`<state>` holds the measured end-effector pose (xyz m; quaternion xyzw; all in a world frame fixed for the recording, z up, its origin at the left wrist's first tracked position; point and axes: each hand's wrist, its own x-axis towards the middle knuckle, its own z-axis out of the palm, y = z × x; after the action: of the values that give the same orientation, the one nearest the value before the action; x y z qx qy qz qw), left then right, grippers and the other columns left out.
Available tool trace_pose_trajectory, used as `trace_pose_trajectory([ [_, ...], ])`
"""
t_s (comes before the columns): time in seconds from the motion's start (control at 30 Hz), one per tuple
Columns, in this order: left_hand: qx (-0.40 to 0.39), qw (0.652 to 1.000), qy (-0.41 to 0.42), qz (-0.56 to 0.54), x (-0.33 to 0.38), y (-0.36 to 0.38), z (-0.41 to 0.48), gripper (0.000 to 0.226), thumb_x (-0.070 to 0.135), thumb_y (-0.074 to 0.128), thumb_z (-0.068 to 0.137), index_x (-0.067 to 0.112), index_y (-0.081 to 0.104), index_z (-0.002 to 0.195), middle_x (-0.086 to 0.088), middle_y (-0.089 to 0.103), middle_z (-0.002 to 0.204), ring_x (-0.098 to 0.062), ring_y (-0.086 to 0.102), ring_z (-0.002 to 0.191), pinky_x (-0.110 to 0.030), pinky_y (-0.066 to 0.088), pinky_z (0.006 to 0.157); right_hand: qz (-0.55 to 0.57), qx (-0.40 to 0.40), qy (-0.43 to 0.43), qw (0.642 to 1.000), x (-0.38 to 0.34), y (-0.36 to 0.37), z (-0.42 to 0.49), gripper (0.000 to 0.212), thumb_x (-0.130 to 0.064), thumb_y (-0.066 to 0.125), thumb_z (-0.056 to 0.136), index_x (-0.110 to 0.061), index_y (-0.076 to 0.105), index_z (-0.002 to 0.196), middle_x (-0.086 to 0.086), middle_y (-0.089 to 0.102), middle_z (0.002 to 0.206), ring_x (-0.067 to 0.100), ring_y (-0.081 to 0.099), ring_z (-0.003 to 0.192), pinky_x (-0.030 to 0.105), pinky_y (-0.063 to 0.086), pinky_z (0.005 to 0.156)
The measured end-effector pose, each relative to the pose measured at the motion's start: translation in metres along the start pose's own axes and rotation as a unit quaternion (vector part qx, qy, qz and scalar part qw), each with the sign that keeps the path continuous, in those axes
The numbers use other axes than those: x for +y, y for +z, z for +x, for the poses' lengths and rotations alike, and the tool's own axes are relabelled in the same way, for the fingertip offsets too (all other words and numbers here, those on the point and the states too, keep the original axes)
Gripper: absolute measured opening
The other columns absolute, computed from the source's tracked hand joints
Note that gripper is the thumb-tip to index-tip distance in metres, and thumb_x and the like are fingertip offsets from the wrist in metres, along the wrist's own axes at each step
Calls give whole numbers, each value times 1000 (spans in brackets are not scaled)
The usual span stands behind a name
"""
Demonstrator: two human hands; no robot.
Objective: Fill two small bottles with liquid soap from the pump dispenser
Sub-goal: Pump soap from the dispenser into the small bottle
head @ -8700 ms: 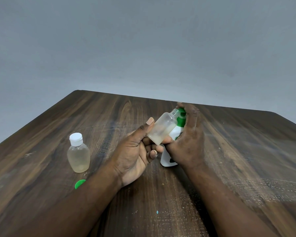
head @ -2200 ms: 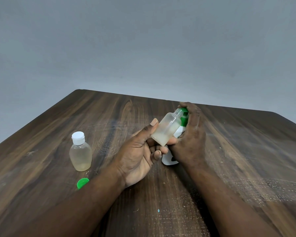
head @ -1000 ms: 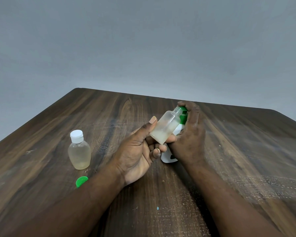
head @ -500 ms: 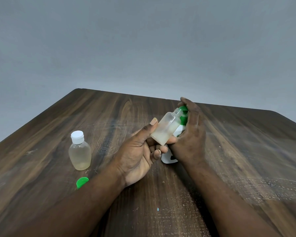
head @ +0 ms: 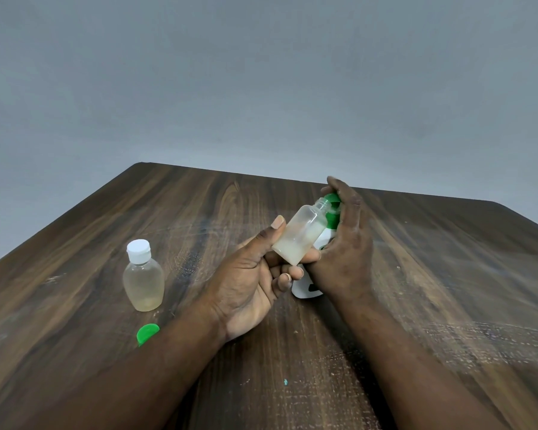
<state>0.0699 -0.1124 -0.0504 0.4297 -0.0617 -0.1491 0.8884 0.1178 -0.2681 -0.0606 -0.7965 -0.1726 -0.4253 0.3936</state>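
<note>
left hand [head: 249, 283]: uncapped bottle [head: 302, 235] pinched, tilted, mouth held at the pump spout | right hand [head: 345, 243]: curled round pump dispenser [head: 303, 291], stood on desk [head: 448, 274] | capped bottle [head: 143, 276], green cap [head: 147, 333]: placed further left

two small bottles: uncapped bottle [head: 300, 235], white-capped bottle [head: 143, 279]. one pump dispenser [head: 303, 291]. one loose green cap [head: 147, 333]. one wooden table [head: 448, 274]. my two hands: left hand [head: 249, 283], right hand [head: 345, 243].

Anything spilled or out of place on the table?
No spill visible. A green cap lies loose on the table beside the left forearm, likely off the open bottle the left hand tilts to the pump dispenser. A tiny teal speck sits nearer the camera; can't tell what it is.
</note>
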Motion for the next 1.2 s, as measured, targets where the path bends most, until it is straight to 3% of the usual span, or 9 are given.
trace_pose_trajectory([
  [0.1,-3,1000,0,2,0,0,0,56,44,63,92,1,66,127,-23,76,98,-10,63,57,-13,51,49,3,0,3,1000,1,0,1,87,-32,74,70,-26,44,150,-2,58,137,19,63,112,25,52,83],
  [0.3,-6,1000,4,-5,0,0,-1,54,42,63,93,2,64,128,-25,75,97,-11,63,55,-14,50,47,-5,11,-3,1000,5,2,1,65,-18,78,67,-19,55,128,-2,62,114,19,63,88,21,45,71],
  [0.5,-4,1000,4,6,-1,1,0,58,45,64,89,2,65,128,-22,75,98,-10,63,57,-13,50,49,-11,12,-9,1000,3,2,0,76,-16,78,68,-14,54,140,-2,60,129,15,60,108,9,43,84],
  [0.6,-5,1000,2,2,-1,1,-1,55,45,64,90,3,67,125,-23,75,98,-10,63,57,-13,51,48,-7,6,-5,1000,3,1,1,85,-14,81,68,-18,49,146,0,59,135,15,60,116,12,46,89],
  [0.83,-3,1000,2,-2,0,1,0,57,44,64,89,1,65,126,-24,75,99,-11,63,56,-14,50,47,1,8,-7,1000,3,1,1,76,-17,75,65,-15,52,138,0,61,126,21,63,105,28,52,82],
  [1.03,-8,1000,7,2,-1,0,1,57,44,64,88,3,63,128,-25,75,99,-10,63,55,-13,51,48,-3,11,-13,1000,7,2,2,70,-7,81,65,-16,55,129,0,63,118,21,64,98,20,47,80],
  [1.2,-6,1000,5,1,-1,0,1,54,43,63,91,2,65,126,-24,75,99,-10,63,56,-13,51,48,2,3,-2,1000,3,0,2,76,-19,76,66,-13,54,137,-1,61,126,15,62,101,9,42,81],
])
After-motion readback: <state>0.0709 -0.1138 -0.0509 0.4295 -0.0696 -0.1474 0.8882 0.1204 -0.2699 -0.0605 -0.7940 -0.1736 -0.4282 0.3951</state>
